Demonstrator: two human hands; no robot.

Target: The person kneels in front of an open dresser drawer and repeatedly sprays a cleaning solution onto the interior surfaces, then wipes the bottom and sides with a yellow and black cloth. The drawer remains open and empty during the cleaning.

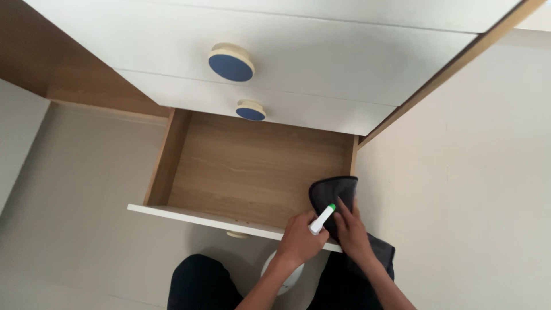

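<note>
A wooden drawer (241,172) is seen pulled open from a white chest of drawers (321,63), viewed steeply from above. The left hand (299,239) is closed around a white spray bottle (285,270), whose rounded body shows below the wrist; its white nozzle with a green tip (322,218) is pointed up and to the right, toward the drawer's right rear corner. The fingers of that hand are curled tightly about the bottle's neck. The right hand (351,229) is laid on a dark grey cloth (334,194), which is pressed into the near right corner of the drawer, against the right side wall — part of the cloth is bunched inside the drawer, and part is draped over the front edge and hangs down beside the right forearm. The right fingers are extended and spread flat on the cloth rather than clenched. The two hands are just beside each other, with the nozzle between them. The drawer's white front panel (189,215) is seen edge-on. Above the open drawer, two closed white drawer fronts are fitted with round knobs — a larger blue-faced knob (231,64) higher up and a smaller one (251,110) just below it. A pale floor (74,229) surrounds the furniture, and dark trousers (201,284) are visible at the bottom edge.
</note>
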